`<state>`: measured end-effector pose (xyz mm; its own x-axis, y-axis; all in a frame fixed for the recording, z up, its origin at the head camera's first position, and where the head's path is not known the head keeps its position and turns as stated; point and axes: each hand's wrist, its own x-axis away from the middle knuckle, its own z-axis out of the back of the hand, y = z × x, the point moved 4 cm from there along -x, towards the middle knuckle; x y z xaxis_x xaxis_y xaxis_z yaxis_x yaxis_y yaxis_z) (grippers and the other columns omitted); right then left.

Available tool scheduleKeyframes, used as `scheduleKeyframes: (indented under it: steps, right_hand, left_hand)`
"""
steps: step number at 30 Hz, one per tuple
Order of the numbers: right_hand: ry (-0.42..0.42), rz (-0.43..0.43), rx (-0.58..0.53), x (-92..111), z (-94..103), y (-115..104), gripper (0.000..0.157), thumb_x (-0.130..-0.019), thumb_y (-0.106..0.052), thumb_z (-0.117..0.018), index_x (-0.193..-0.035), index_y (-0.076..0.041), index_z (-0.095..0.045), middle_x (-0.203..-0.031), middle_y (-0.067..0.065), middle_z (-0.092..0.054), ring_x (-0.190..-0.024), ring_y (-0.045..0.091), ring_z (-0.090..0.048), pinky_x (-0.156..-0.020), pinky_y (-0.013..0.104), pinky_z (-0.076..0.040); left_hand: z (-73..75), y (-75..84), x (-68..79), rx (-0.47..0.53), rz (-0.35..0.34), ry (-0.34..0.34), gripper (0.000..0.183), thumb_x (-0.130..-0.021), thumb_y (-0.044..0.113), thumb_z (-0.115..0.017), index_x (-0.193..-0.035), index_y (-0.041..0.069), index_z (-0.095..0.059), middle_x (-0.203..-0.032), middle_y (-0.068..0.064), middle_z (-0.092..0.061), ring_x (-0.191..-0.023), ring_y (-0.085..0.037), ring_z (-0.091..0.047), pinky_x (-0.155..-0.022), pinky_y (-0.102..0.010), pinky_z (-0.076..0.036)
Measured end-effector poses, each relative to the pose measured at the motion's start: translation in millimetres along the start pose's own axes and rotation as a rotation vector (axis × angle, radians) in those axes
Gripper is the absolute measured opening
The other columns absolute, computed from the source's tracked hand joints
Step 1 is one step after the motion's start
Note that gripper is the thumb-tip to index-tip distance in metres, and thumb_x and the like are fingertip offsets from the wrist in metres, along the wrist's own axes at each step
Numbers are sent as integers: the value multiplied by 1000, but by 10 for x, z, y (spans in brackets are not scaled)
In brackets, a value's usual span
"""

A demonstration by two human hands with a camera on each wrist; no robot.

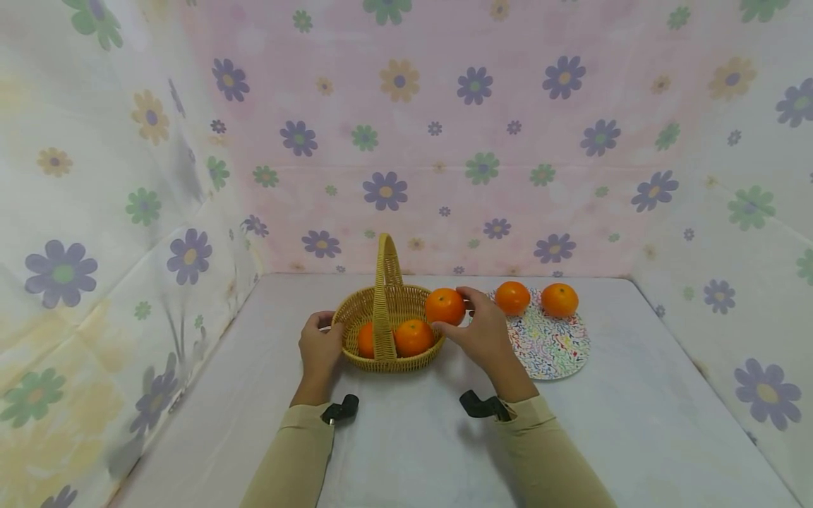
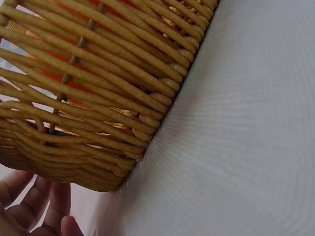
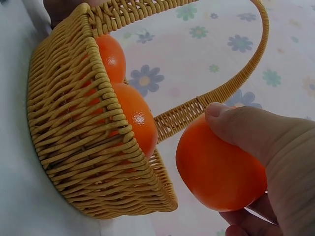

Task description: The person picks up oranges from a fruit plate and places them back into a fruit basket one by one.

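Observation:
A yellow-brown wicker basket [image 1: 396, 364] with a tall arched handle stands on the table, with two oranges in it, one orange [image 1: 414, 338] right of the handle and another orange [image 1: 366, 340] partly behind it. My left hand [image 1: 320, 346] holds the basket's left end, thumb at the rim; in the left wrist view its fingers [image 2: 59, 201] lie against the outside of the weave. My right hand [image 1: 485, 335] grips a third orange [image 1: 444, 307] between thumb and fingers, over the basket's right rim. In the right wrist view this held orange [image 3: 219, 167] is beside the handle.
Right of the basket lies a round mat [image 1: 552, 353] with a multicoloured squiggle pattern. Two more oranges sit towards its back, a left orange [image 1: 512, 298] and a right orange [image 1: 559, 300]. Flower-printed cloth walls [image 1: 438, 141] enclose the white table [image 1: 406, 437] at the back and both sides.

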<state>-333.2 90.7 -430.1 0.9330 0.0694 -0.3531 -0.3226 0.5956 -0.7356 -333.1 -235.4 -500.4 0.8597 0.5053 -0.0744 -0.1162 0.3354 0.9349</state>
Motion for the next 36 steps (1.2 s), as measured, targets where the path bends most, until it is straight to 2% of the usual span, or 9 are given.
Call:
scheduleKeyframes:
  steps: [11,27,36]
  right_hand:
    - [-42,-16,-1,16,-69,-25,81,-78,-47,-89,-144,-14,-56,-135,6,-66,-118,24,-63,-98,45,-57]
    - [-81,-22,-5,38,-134,-33,80,-79,-44,-88,-144,-10,-55,-138,8,-65,-121,26,-64,-102,48,-56]
    - [-134,-51,19,49,-164,-29,83,-79,-47,-87,-147,-13,-53,-142,7,-63,-128,27,-60,-107,52,-51]
  left_hand:
    - [7,0,4,-4,-7,10,35,-93,22,-60,-125,10,-64,-125,-11,-67,-108,-29,-64,-90,-44,-57]
    - [2,-19,-2,1,-14,7,36,-93,22,-59,-126,9,-64,-127,-12,-66,-110,-30,-63,-94,-47,-56]
    - [0,-30,-15,8,-3,-10,37,-94,24,-59,-128,10,-64,-128,-11,-65,-111,-30,-62,-94,-46,-54]
